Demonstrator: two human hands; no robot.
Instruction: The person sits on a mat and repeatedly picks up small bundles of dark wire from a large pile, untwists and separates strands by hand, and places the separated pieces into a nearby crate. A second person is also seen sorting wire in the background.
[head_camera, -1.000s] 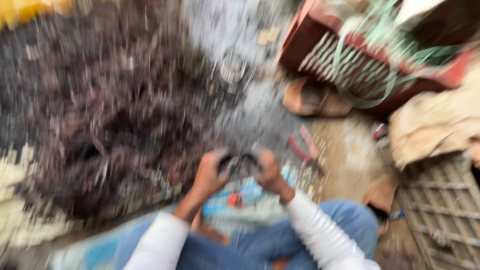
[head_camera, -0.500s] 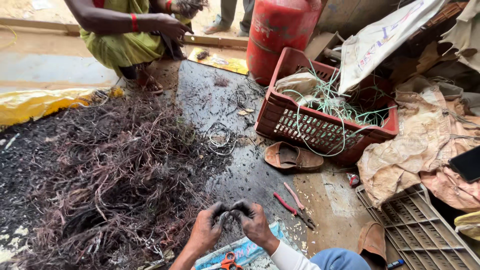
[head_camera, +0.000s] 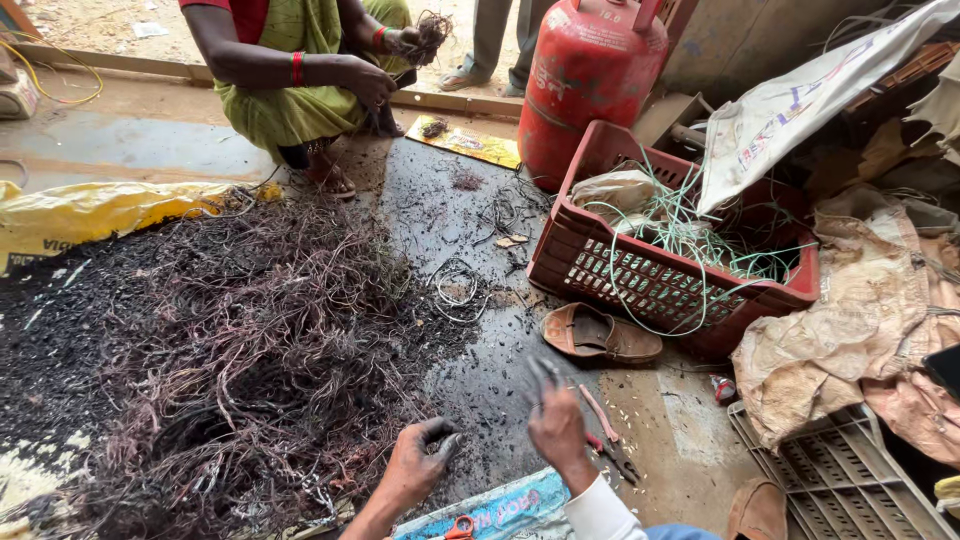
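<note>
Two hands: the left hand (head_camera: 418, 458) was curled, sooty fingers together around a small dark clump; the right hand (head_camera: 556, 425) was raised just beside it, fingers pinched on a thin dark strand of wire (head_camera: 541, 378).
Wire's place: bottom centre of the frame, above the blackened floor (head_camera: 500, 390), at the right edge of the heap.
Heap: one big tangle of burnt wires (head_camera: 250, 370) filled the left half; most of it looked unsorted, so by my judgement far more was left than done.
Loose coils: one small pale loop (head_camera: 458, 288) lay apart near the centre.
Tools: one pair of red-handled pliers (head_camera: 605, 440) right of the hands, one pair of orange scissors (head_camera: 458, 527) at the bottom edge.
Sandals: one (head_camera: 600, 335) in the centre.
Crates: one red crate (head_camera: 670, 265) holding green cord.
Cylinders: one red gas cylinder (head_camera: 590, 85), top centre.
Others: one crouching person (head_camera: 300, 80), top left, gripping a wire clump.
</note>
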